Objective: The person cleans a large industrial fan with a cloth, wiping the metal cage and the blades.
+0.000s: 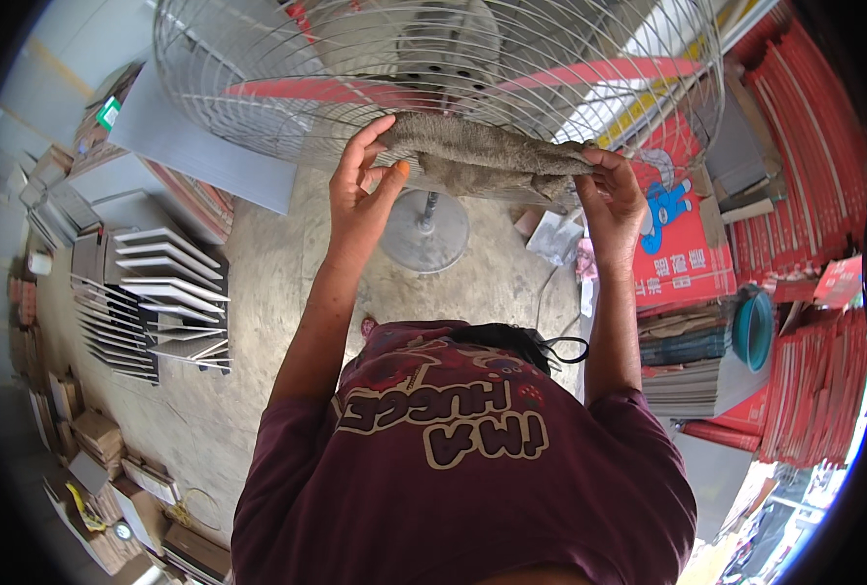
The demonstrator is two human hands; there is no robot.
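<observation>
A grey-brown, worn-looking cloth (487,146) is stretched sideways between my two raised hands. Its left end is in my left hand (360,185), with the fingertips at its upper edge and the thumb lower down. At the opposite end, my right hand (611,200) pinches a corner between thumb and fingers. The cloth is folded lengthwise, with a looser flap hanging below. Just beyond it stands a large fan with a wire cage (199,83) and red blades (599,73). I cannot tell whether the cloth touches the cage.
The fan's round grey base (426,239) rests on the concrete floor (268,292). Folded white boards stand in a rack (165,292) at left. Stacks of red cardboard (809,146) and a teal basin (751,331) are at right. Cartons (199,551) lie at the lower left.
</observation>
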